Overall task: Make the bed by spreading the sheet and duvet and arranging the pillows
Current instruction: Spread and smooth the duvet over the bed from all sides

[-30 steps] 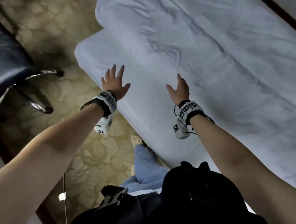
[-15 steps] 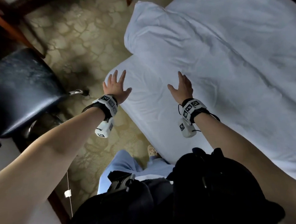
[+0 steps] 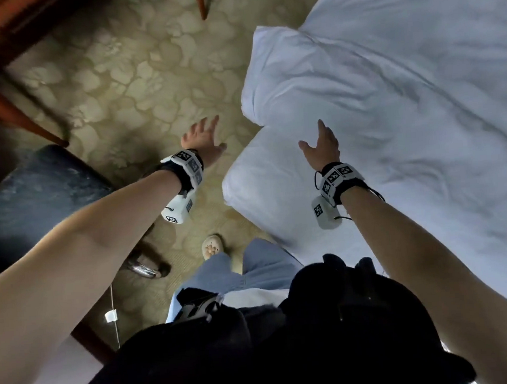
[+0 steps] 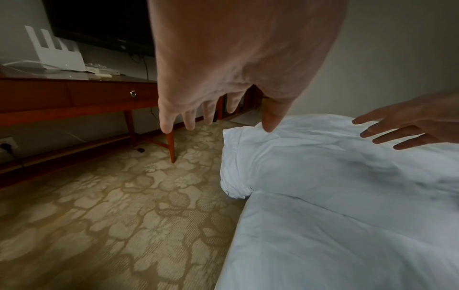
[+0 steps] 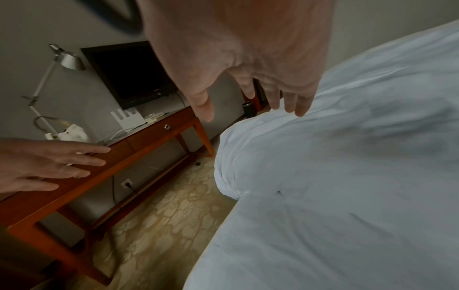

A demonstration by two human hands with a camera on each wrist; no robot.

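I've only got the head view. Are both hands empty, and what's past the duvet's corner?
Observer: Both empty. In the left wrist view the left hand has its fingers spread over the carpet, touching nothing.
Operator: The right hand?
Observer: The right hand is open above the duvet, with nothing pinched.
Operator: Anything ahead I can't see?
Observer: A wooden desk stands past the duvet's corner, with a dark screen on the wall above it and a desk lamp on it.
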